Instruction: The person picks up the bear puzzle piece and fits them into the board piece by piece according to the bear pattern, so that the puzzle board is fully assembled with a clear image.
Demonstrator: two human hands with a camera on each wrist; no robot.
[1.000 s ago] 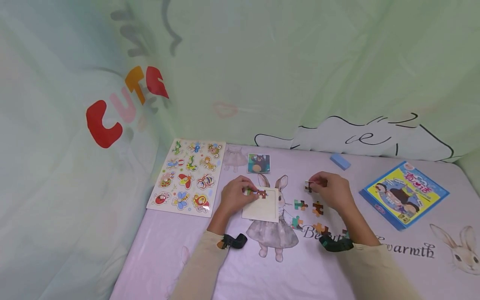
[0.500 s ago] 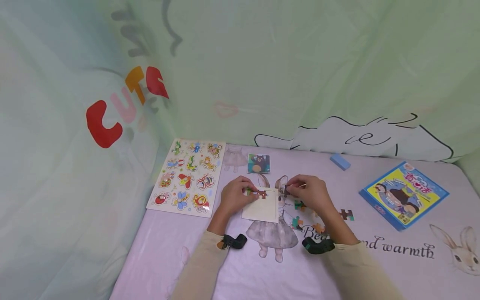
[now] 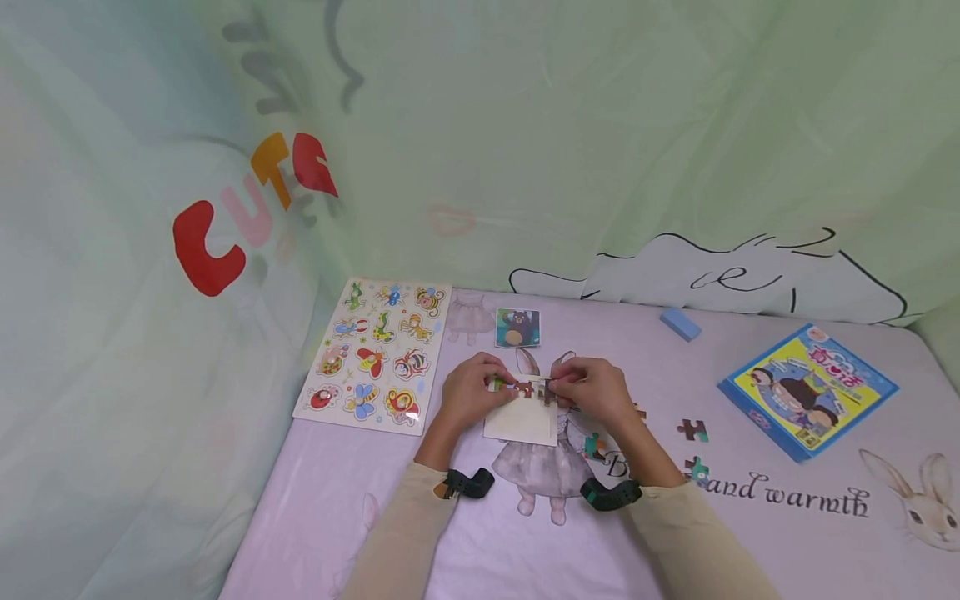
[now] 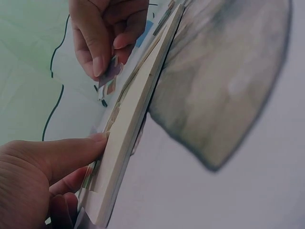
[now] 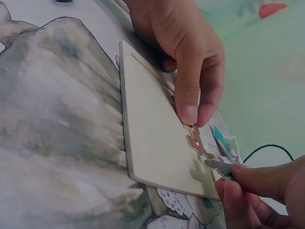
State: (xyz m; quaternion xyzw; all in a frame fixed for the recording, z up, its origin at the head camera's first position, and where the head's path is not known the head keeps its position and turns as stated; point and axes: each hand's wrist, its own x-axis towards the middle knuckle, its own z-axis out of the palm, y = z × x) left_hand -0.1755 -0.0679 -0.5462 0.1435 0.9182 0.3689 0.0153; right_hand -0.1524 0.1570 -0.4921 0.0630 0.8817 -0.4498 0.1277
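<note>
A pale square puzzle tray (image 3: 521,427) lies in front of me, with a brown puzzle piece (image 3: 523,389) set along its far edge. My left hand (image 3: 472,392) grips the tray's far left corner; in the left wrist view its thumb (image 4: 78,152) presses on top and its other fingers curl at the edge. Between thumb and fingers my right hand (image 3: 596,390) pinches a dark puzzle piece (image 5: 219,167), tilted just over the far right corner of the tray. The right wrist view has this piece close beside the brown one. Whether they touch, I cannot tell.
Loose puzzle pieces (image 3: 693,430) lie to the right, some partly behind the right arm. A bear picture card (image 3: 517,327) sits beyond the tray. An insect board (image 3: 372,358) is at left; a blue block (image 3: 680,323) and a colourful box (image 3: 810,390) are at right.
My right hand has carried the dark puzzle piece left, from above the loose pieces to the far right corner of the tray. The left hand has stayed in place.
</note>
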